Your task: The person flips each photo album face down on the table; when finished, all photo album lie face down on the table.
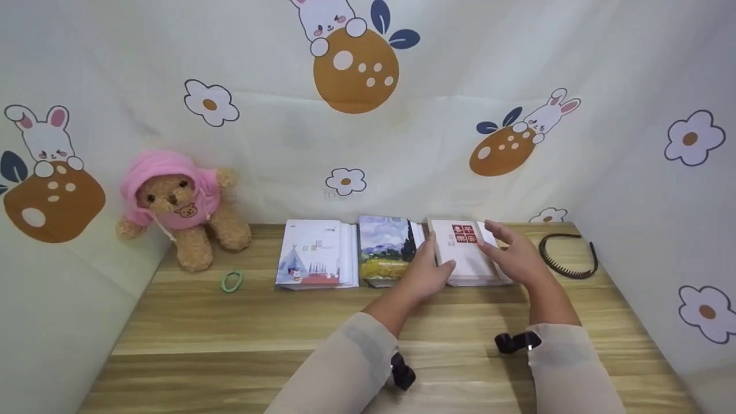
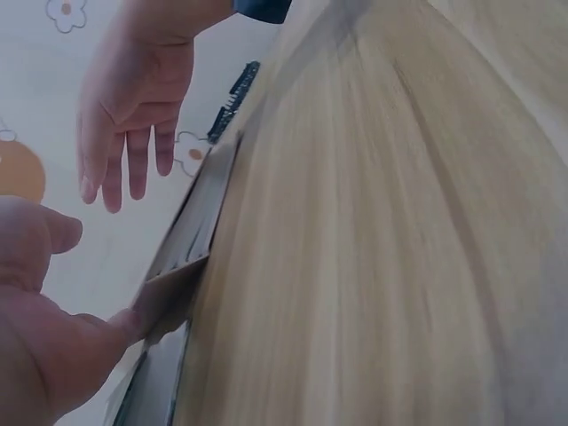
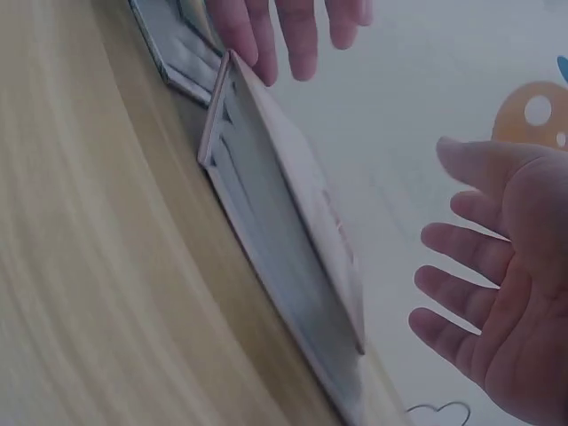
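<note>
A cream photo album (image 1: 468, 261) with a red square of characters lies at the right end of a row of three. My left hand (image 1: 424, 273) is at its left side, fingers extended, and the thumb (image 2: 111, 328) touches its spine in the left wrist view. Over the album's right side hovers my right hand (image 1: 520, 259), fingers spread and nothing held. The right wrist view has that hand (image 3: 524, 275) apart from the album (image 3: 284, 222), whose cover stands slightly raised from the pages.
Left of the cream album are a landscape-painting album (image 1: 382, 247) and a white tent-picture album (image 1: 310, 253). A teddy bear (image 1: 178, 213) in a pink hoodie sits at the back left, near a green hair tie (image 1: 231, 282). A dark toothed headband (image 1: 566, 270) lies right.
</note>
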The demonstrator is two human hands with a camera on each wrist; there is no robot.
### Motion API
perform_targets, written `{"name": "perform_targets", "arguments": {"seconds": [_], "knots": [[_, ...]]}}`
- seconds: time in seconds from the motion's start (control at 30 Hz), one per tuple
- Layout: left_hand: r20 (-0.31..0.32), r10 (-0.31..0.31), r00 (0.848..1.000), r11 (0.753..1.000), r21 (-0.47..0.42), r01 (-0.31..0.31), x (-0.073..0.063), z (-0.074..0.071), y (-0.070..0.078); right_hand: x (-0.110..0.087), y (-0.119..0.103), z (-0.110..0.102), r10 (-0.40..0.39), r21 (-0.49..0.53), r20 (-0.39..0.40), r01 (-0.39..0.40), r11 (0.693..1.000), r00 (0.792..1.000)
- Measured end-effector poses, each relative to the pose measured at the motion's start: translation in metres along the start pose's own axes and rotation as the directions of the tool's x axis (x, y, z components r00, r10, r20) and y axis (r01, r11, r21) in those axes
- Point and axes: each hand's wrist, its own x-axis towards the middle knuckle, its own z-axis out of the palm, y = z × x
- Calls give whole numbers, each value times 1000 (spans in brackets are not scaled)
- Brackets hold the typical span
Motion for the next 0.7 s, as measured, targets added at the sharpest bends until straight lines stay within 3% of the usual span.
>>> {"name": "perform_targets", "arguments": {"seconds": [0.23, 0.4, 0.57, 0.7], "knots": [[-47, -93, 995, 991, -99, 88, 10, 16, 1, 2, 17, 2, 150, 16, 86, -152, 988, 985], [-93, -158, 983, 980, -134, 145, 13, 20, 5, 5, 21, 4, 126, -59, 140, -119, 991, 982], [-82, -152, 985, 974, -184, 135, 14, 20, 7, 5, 21, 3, 125, -83, 143, -114, 990, 982], [-68, -154, 986, 954, -269, 130, 13, 21, 5, 2, 17, 4, 154, -57, 157, -146, 988, 976]]}}
